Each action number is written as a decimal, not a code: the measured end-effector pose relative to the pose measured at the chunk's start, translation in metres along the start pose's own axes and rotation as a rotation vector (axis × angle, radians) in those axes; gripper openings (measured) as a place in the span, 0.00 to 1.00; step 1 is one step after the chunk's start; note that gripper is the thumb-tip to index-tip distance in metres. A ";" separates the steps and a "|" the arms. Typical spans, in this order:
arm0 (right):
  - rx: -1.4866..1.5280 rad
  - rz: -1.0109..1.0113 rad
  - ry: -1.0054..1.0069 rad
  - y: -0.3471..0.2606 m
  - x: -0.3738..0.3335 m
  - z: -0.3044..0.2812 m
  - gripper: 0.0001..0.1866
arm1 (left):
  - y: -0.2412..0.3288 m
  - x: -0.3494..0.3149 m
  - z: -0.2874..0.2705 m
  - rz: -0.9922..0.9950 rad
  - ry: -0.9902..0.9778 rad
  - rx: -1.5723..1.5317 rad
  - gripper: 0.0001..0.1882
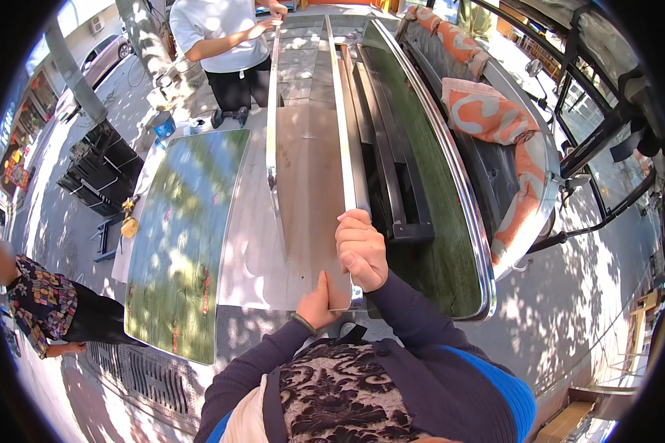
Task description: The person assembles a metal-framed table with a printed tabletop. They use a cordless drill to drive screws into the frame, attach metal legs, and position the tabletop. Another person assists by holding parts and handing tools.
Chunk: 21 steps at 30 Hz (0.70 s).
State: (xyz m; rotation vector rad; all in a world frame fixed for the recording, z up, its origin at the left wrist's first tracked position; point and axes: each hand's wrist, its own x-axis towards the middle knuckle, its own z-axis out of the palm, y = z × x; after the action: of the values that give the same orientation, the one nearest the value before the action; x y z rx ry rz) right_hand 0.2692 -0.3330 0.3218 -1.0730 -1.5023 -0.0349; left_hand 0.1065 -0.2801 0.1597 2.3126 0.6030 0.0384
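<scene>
Lying on the pale table (247, 273): two green panels, one (188, 229) along left edge, one (440, 184) at right side, chrome-rimmed; one brown board (310, 177) mid-table, reaching near edge; one dark metal frame (389, 162) atop right panel; two long pale strips, left strip (273, 111) and right strip (340, 111), running lengthwise; two own hands. Right hand (362, 249) fisted tight around right strip's near end. Left hand (318, 304) thumb-up on board's near end, fingers hidden, cannot tell how closed. Co-worker's hand (261, 29) on left strip's far end.
</scene>
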 end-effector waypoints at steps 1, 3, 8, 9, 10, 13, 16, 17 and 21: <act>0.007 0.012 0.016 0.004 0.004 0.000 0.22 | 0.001 0.007 -0.005 -0.020 -0.017 0.007 0.52; 0.012 0.030 0.028 0.010 0.005 -0.003 0.19 | -0.001 0.014 -0.005 0.002 -0.004 0.029 0.52; -0.181 0.081 0.049 -0.020 -0.005 -0.006 0.08 | -0.033 0.021 0.020 0.093 0.071 0.054 0.52; -0.305 0.062 0.083 -0.039 -0.013 -0.011 0.09 | -0.042 0.017 0.030 0.127 0.107 0.067 0.52; -0.434 0.036 0.113 -0.060 -0.024 -0.025 0.11 | -0.038 0.015 0.025 0.065 0.067 0.076 0.52; -0.865 -0.285 0.858 -0.105 -0.091 -0.086 0.23 | -0.023 0.014 0.018 -0.009 0.030 0.057 0.52; -1.000 0.162 0.791 -0.117 -0.151 -0.111 0.39 | -0.024 0.013 0.012 -0.014 0.022 0.057 0.52; -0.951 0.305 0.786 -0.102 -0.168 -0.104 0.41 | -0.026 0.012 0.012 -0.016 0.015 0.050 0.52; -0.630 0.400 1.088 -0.064 -0.180 -0.084 0.51 | -0.035 0.013 0.020 0.035 0.020 -0.007 0.53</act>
State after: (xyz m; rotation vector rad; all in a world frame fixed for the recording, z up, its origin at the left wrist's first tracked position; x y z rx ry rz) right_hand 0.2661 -0.5228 0.2359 -1.4762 -0.2641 -0.7297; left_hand 0.1074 -0.2662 0.1200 2.3181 0.5714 0.0800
